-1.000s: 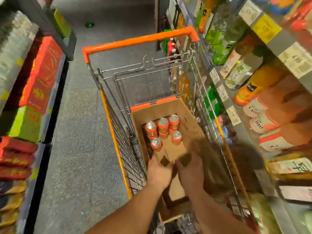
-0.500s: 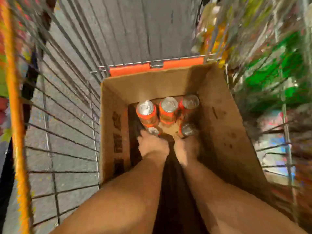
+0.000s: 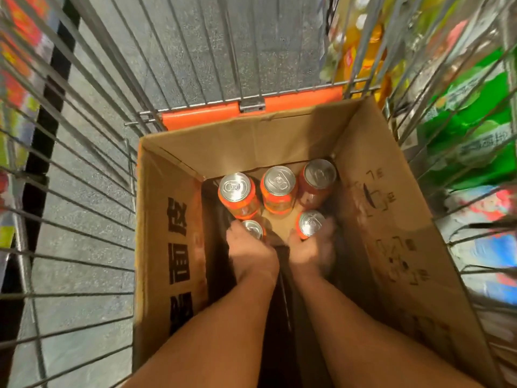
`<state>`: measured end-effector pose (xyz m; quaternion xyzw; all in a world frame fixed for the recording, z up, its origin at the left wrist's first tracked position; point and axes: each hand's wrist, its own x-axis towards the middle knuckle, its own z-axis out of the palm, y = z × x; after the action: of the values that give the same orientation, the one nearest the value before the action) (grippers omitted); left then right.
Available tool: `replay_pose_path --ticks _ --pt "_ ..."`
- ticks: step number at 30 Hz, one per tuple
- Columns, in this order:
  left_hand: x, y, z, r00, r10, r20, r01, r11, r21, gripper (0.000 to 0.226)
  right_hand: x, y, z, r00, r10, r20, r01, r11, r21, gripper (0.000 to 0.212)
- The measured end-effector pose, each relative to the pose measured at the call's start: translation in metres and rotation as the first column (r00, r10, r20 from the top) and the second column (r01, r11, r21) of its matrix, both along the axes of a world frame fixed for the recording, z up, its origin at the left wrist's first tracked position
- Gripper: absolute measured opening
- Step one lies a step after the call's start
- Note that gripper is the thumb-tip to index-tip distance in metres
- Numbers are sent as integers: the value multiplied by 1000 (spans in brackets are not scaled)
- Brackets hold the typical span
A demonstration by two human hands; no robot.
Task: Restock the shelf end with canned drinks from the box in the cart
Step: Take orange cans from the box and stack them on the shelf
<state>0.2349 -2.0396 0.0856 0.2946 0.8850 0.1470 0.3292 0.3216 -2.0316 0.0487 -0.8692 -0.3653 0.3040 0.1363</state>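
Observation:
An open cardboard box (image 3: 167, 233) stands in the wire cart (image 3: 92, 152). Several orange drink cans with silver tops stand at its far end. Three form a back row: left can (image 3: 237, 191), middle can (image 3: 278, 184), right can (image 3: 319, 177). Both my arms reach down into the box. My left hand (image 3: 251, 254) grips a nearer can (image 3: 253, 228) on the left, most of it hidden under the fingers. My right hand (image 3: 310, 252) grips another near can (image 3: 310, 222) on the right.
Wire walls of the cart close in on the left, far and right sides, with an orange bumper (image 3: 251, 109) at the far end. Blurred shelves of green and yellow drink bottles (image 3: 470, 113) lie right of the cart. Grey floor (image 3: 223, 37) lies beyond.
My head has dropped from above the cart to right over the box. Both hands went from the box's near end down to the two near cans and closed round them.

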Motion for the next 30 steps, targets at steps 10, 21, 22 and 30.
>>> replay_pose_path --ticks 10,21,22,30 --pt "-13 1 73 981 -176 77 185 975 -126 44 -24 -45 83 992 -76 -104 81 996 45 71" --pt "-64 -15 303 667 -744 -40 718 628 301 44 -69 -116 327 935 -339 -107 349 815 463 40" --pt "-68 -20 326 635 -771 -48 738 587 334 50 -69 -125 353 910 -393 -131 405 778 480 44" --pt "-36 -95 501 426 -900 -94 731 281 622 45 -12 -239 527 794 -607 33 406 570 714 58"
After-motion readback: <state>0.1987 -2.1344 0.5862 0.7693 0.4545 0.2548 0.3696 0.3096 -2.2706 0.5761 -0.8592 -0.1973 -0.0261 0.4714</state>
